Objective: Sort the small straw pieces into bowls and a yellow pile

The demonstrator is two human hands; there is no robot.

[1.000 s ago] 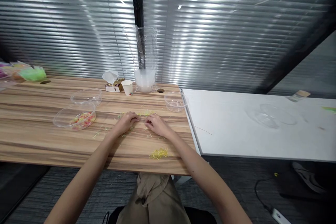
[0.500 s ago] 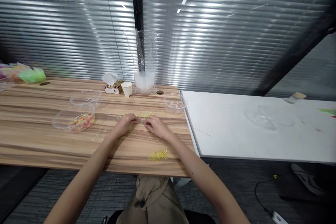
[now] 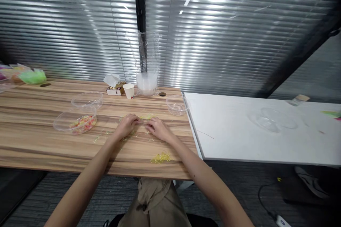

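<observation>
Both hands are low over the wooden table, close together. My left hand (image 3: 128, 125) has its fingers curled and pressed together at the near side of some yellow-green bits (image 3: 147, 117). Facing it, my right hand (image 3: 157, 127) is closed in the same way, its fingertips a short gap from the left ones. What the fingertips pinch is too small to make out. Loose thin green bits (image 3: 102, 134) lie scattered left of my left hand. A pile of yellow pieces (image 3: 160, 158) rests near the table's front edge.
A clear bowl (image 3: 84, 124) of red and yellow pieces stands left, another clear bowl (image 3: 87, 98) behind it. A clear bowl (image 3: 178, 106) is at right. A paper cup (image 3: 129, 91), tissue pack (image 3: 115, 89) and bagged containers (image 3: 147, 83) stand behind. A white table (image 3: 234, 142) adjoins.
My fingertips have shifted very slightly closer together. The bowls, the cup and the yellow pile stay where they were.
</observation>
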